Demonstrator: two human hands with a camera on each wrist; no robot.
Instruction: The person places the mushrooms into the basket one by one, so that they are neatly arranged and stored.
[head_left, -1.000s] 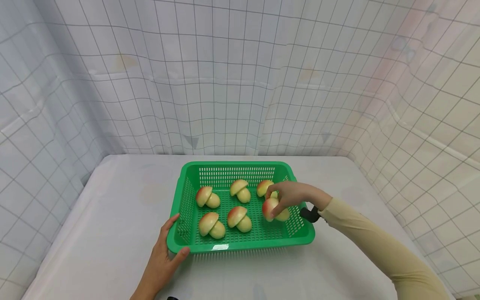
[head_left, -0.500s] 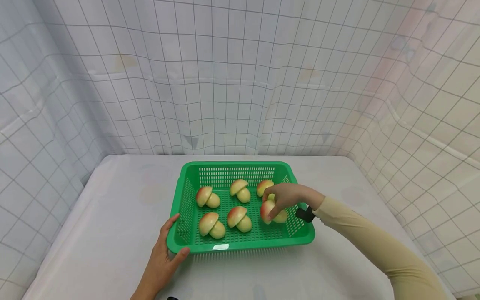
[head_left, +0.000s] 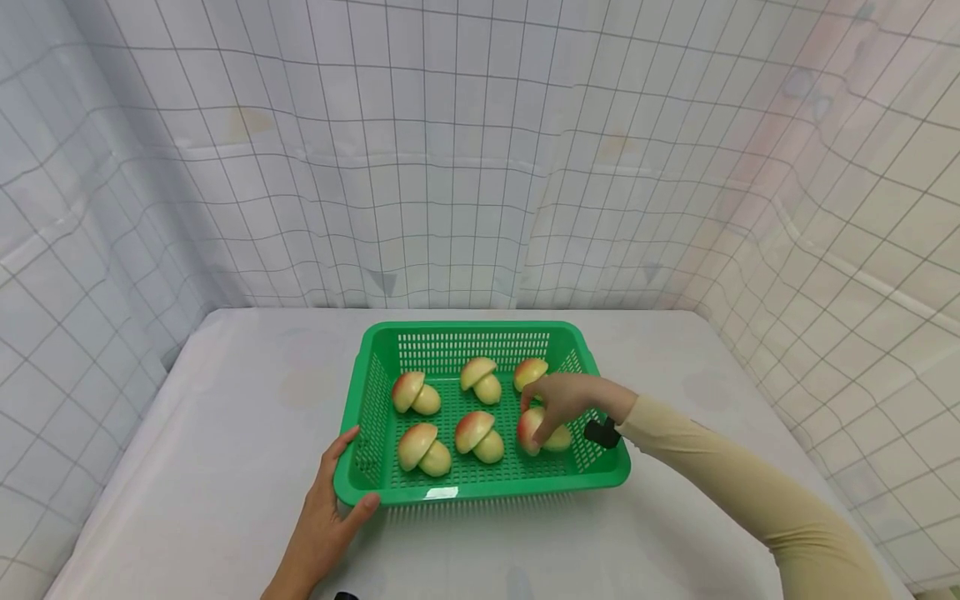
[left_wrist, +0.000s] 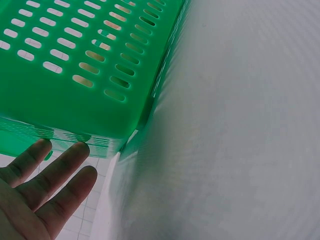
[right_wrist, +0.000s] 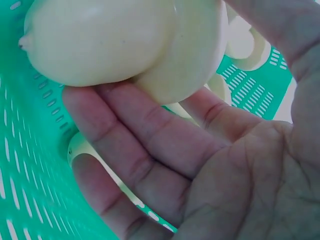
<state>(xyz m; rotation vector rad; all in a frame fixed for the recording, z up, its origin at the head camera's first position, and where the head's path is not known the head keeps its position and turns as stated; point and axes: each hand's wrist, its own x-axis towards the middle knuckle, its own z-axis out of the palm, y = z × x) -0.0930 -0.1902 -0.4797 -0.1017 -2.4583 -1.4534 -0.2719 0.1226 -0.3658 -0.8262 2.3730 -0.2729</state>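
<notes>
A green slotted basket [head_left: 480, 487] stands on the white table and holds several mushroom-shaped toys with red-yellow caps and cream stems. My right hand [head_left: 564, 398] reaches in from the right and grips the front right mushroom toy [head_left: 528, 431], low over the basket floor. The right wrist view shows that mushroom toy [right_wrist: 125, 40] pinched against my curled fingers [right_wrist: 145, 150]. My left hand [head_left: 322, 521] rests at the basket's front left corner, thumb along the front rim. In the left wrist view its straight fingers [left_wrist: 55, 180] lie against the basket wall [left_wrist: 75, 65].
Other mushroom toys sit at back left [head_left: 415, 393], back middle [head_left: 480, 381], back right [head_left: 529, 373], front left [head_left: 423, 448] and front middle [head_left: 478, 435]. Checked cloth walls close in the table [head_left: 225, 467] on three sides. A black wrist strap [head_left: 602, 433] shows by the basket's right rim.
My right hand has carried the mushroom toy slightly left and lower inside the basket. The left hand and basket have stayed put.
</notes>
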